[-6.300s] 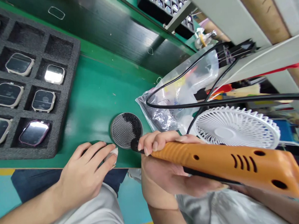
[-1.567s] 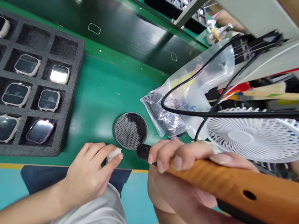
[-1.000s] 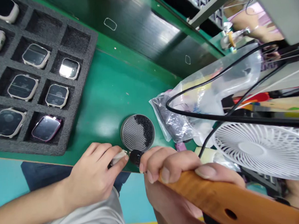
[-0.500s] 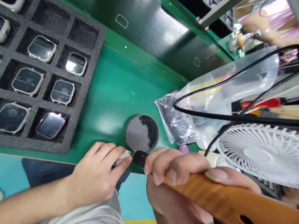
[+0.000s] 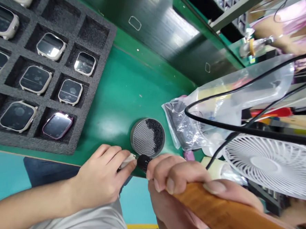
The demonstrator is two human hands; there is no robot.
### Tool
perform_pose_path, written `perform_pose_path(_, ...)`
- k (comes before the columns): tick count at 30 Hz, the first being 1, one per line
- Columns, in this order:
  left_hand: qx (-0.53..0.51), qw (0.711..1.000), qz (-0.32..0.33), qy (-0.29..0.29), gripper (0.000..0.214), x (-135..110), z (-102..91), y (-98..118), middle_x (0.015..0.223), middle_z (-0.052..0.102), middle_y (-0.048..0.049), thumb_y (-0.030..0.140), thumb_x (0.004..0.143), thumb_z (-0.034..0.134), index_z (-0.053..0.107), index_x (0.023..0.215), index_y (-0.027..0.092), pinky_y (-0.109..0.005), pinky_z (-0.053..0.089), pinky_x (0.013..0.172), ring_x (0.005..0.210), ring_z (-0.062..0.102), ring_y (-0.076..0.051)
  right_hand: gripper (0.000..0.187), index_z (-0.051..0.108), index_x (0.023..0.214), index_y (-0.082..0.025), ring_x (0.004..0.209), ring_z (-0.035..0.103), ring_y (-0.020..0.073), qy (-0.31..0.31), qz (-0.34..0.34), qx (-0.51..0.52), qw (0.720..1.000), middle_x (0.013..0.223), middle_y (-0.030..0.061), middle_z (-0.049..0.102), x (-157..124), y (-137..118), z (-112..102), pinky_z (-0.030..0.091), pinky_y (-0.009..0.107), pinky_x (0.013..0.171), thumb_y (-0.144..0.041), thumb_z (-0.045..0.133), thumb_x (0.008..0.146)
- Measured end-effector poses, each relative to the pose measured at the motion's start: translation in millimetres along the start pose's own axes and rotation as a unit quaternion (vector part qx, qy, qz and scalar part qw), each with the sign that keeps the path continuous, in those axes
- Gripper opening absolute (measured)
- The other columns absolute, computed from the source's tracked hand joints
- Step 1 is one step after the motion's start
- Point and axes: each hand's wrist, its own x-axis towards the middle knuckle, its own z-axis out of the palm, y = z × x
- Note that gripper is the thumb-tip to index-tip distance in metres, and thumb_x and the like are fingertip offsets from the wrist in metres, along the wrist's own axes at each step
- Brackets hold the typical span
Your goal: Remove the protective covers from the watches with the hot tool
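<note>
My left hand rests at the near edge of the green bench, fingers curled round a small whitish watch case that is mostly hidden. My right hand grips an orange electric screwdriver; its black tip sits right against the case. Just behind the tip stands a round perforated screw dish with small black screws heaped on its right side.
A black foam tray at the left holds several smartwatch bodies in pockets. Clear plastic bags, black cables and a white desk fan crowd the right. Another person's arm shows at the far right.
The view has drifted, so everything shifts slightly right. The screwdriver tip has closed in from the dish's edge onto the case in my left hand. Both hands keep their grip.
</note>
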Motion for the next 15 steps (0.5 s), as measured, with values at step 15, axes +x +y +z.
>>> perform_pose_path(15,0.050,0.996,0.029,-0.061,0.058,-2.0,-5.7,-0.6,0.134,0.065,-0.0125,0.011,0.086,0.060,0.059,0.143,0.013,-0.048,0.045,0.097,0.116,0.055,-0.032,0.048,0.066,0.111,-0.028,0.063,0.060,0.0182,0.093,0.028,0.048,0.994,0.082,-0.0011,0.063,17.2,-13.5,-11.9,0.054,0.042,0.057,-0.071,0.055,0.093)
